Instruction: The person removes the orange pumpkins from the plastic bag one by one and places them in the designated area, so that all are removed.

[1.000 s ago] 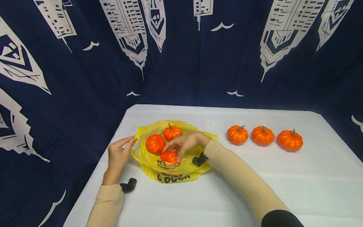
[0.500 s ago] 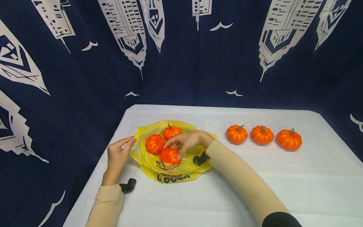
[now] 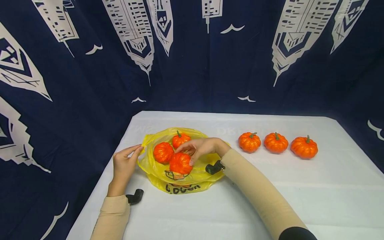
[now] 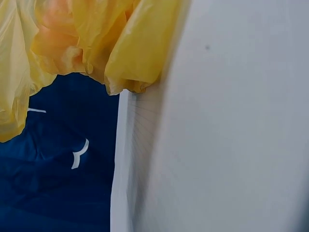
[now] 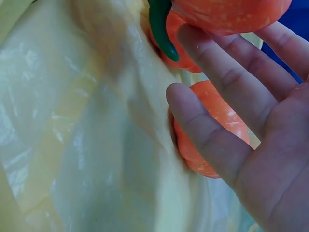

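A yellow plastic bag with dark print lies with its mouth open on the table. My left hand pinches its left rim between thumb and fingertips; bag folds show in the left wrist view. Over the bag's mouth, my right hand grips a small orange pumpkin between thumb and fingers. In the right wrist view this pumpkin has its green stem pointing down toward the bag, and the thumb is out of view. Two more pumpkins sit behind it in the bag, a left one and a far one.
Right of the bag, three orange pumpkins stand in a row: a near one, a middle one and a far-right one. The white-covered table ends at a dark blue curtain with white building prints.
The right hand has shifted slightly right and up, and the gripped pumpkin has risen from the bag's front fold, showing more of itself. The left hand keeps its hold on the rim.
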`<state>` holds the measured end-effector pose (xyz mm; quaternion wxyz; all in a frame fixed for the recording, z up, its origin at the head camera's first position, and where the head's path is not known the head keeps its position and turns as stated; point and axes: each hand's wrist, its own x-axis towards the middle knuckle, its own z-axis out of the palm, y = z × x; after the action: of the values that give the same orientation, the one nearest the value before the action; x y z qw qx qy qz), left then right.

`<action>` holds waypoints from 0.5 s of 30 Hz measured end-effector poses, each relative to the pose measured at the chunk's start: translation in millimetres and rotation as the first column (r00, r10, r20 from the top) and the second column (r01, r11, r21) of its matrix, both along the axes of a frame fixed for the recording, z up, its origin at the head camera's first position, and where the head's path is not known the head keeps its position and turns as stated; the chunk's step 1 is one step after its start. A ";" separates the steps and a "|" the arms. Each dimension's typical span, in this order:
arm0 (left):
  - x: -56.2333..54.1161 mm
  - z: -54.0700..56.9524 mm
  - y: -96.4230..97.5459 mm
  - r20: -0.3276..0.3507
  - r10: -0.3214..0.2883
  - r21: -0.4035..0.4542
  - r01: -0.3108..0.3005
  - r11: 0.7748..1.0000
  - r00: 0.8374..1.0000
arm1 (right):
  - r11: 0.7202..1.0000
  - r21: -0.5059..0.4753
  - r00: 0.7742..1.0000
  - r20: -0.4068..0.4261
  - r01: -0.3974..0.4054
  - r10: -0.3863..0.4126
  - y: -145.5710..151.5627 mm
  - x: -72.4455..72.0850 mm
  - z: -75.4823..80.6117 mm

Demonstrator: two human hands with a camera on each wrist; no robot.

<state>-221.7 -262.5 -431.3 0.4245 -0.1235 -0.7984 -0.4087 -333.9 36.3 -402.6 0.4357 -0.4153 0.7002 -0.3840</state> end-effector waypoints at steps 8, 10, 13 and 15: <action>0.7 0.9 0.6 0.007 -0.003 -0.001 0.003 1.000 1.000 | 0.997 -0.056 0.996 0.081 0.048 -0.043 5.1 2.8 3.3; 0.9 1.0 0.6 0.008 -0.009 -0.001 0.009 1.000 1.000 | 0.995 -0.068 0.994 0.095 0.069 -0.062 7.0 3.6 3.8; 0.9 0.8 0.6 0.007 -0.011 0.000 0.011 1.000 1.000 | 0.991 -0.083 0.989 0.113 0.103 -0.094 11.3 3.9 4.6; 0.8 0.6 0.3 0.005 -0.011 -0.001 0.011 1.000 1.000 | 0.987 -0.109 0.987 0.117 0.119 -0.106 14.9 3.7 5.4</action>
<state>-220.9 -262.2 -430.7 0.4203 -0.1272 -0.7989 -0.4110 -330.2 51.2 -397.2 0.4265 -0.3776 0.6739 -0.4706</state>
